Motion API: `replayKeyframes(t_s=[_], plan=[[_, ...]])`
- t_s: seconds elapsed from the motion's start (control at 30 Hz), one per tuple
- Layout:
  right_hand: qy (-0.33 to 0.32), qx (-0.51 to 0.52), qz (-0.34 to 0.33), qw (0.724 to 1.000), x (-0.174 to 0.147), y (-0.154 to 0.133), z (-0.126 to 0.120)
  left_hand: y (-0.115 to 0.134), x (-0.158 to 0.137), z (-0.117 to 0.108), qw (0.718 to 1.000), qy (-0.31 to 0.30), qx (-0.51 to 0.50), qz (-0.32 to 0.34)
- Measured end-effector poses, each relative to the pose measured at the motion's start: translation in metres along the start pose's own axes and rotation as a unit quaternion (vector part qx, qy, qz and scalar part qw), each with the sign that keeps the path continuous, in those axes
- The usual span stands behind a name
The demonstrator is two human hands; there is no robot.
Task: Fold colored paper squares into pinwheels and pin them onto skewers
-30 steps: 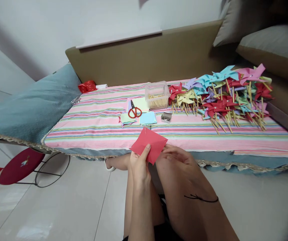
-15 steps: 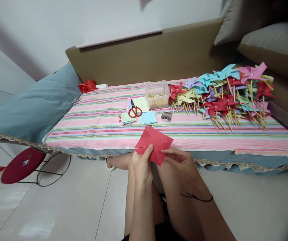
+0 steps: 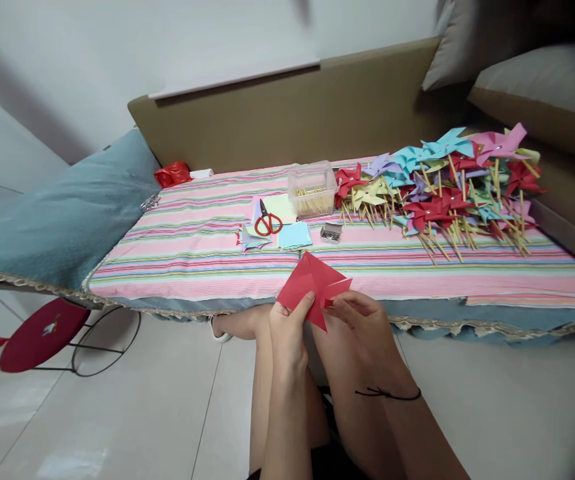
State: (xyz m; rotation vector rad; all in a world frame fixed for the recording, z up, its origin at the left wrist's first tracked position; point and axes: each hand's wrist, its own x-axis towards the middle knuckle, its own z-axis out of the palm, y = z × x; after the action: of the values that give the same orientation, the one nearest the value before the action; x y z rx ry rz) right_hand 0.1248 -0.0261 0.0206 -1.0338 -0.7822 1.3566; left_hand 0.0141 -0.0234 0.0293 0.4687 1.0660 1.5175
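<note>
A red paper square (image 3: 312, 277) with slits cut in from its corners is held above my knees. My left hand (image 3: 293, 323) grips its lower left side, thumb on top near the middle. At the right, my right hand (image 3: 360, 320) pinches a corner flap of the same paper, which is bent inward. Just beyond the paper on the striped cloth are a stack of light blue paper (image 3: 294, 235), a small box of metal pins (image 3: 331, 233) and red-handled scissors (image 3: 268, 221) lying on paper sheets.
Finished paper pinwheels (image 3: 432, 210) on sticks are heaped at the right. A clear plastic box (image 3: 312, 190) holds short sticks. A red plastic bag (image 3: 173, 175) lies at the far left of the striped cloth (image 3: 192, 247). A dark red stool (image 3: 42, 333) stands on the floor.
My right hand has bent a corner flap of the red paper in toward the middle. The paper and both hands have shifted slightly right in view.
</note>
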Motion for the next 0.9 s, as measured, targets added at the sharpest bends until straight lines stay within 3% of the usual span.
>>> replayKeyframes(t_s=[0.2,0.33,0.63,0.9], plan=[[0.110,0.026,0.003,0.994,-0.002,-0.006,0.012,0.002,-0.003,0.002,0.998,-0.043,0.028,-0.022],[0.130,-0.034,-0.019,0.991,-0.001,-0.004,0.007,0.007,-0.003,-0.001,0.996,-0.060,0.052,-0.033],[0.019,-0.145,-0.052,0.988,0.001,-0.004,-0.010,0.023,0.000,-0.017,0.979,-0.129,0.150,-0.049],[-0.019,-0.155,-0.056,0.986,0.002,0.000,-0.013,0.013,0.003,-0.018,0.977,-0.112,0.178,-0.022]])
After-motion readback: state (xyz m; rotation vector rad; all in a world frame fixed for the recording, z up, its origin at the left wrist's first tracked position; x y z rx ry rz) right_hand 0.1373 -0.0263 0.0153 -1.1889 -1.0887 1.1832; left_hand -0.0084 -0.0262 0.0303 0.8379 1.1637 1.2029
